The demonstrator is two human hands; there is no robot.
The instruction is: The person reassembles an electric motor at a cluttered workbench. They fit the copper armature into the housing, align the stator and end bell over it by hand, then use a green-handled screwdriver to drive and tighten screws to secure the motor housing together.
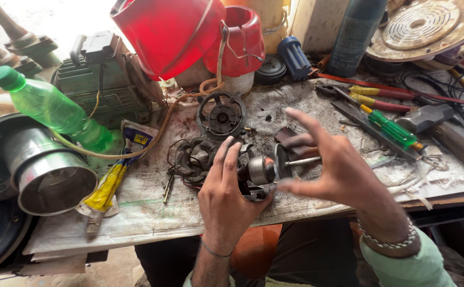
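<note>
The left hand (226,196) covers the near end of the motor armature (266,170), hiding its grip. The right hand (338,170) blurs at its fingertips (296,141). The red housing (168,32) and perforated metal disc (423,24) are cut off by the top edge.

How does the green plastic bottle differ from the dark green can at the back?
The plastic bottle lies tilted on the left; the can stands upright at the back right. The bottle is bright, see-through green; the can is dark and opaque. Both are cylindrical and untouched by either hand.
</note>
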